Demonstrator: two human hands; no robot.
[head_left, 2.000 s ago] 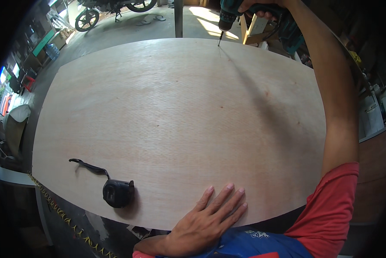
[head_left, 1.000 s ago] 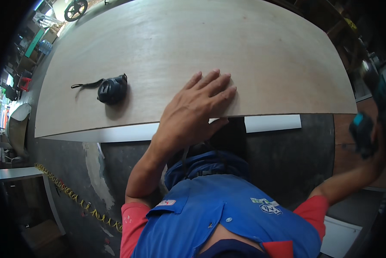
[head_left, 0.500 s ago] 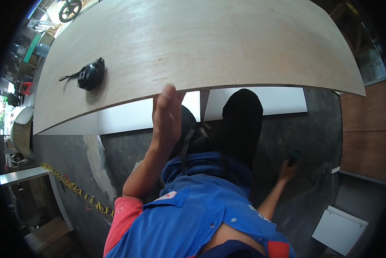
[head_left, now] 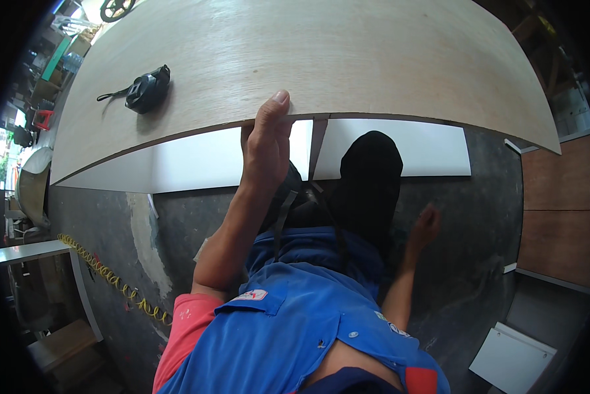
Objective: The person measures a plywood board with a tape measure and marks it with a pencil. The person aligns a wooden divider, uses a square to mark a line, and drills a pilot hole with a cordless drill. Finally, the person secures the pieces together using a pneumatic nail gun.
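Note:
A large pale plywood board (head_left: 400, 65) spans the far side in front of me. My left hand (head_left: 267, 141) is closed on its near edge, thumb on the top face and fingers underneath. On the board's left part lies a black tape measure (head_left: 148, 90) with a wrist strap. Below that edge are white panels (head_left: 390, 148) that form a low frame or box. Low over the dark floor to the right, my right hand (head_left: 426, 226) looks curled closed. Whatever it may hold does not show clearly.
A yellow coiled hose (head_left: 114, 279) runs along the floor at left, near a white-topped stand (head_left: 32, 251). Brown panels (head_left: 558, 210) stand at the right edge. A small white panel (head_left: 513, 358) lies at lower right. My dark-clad knee (head_left: 372, 157) reaches the white panels.
My right hand has moved inward to the left, and the dark object seen at its fingers no longer shows. My left hand stays at the board's edge, now slightly higher and farther right.

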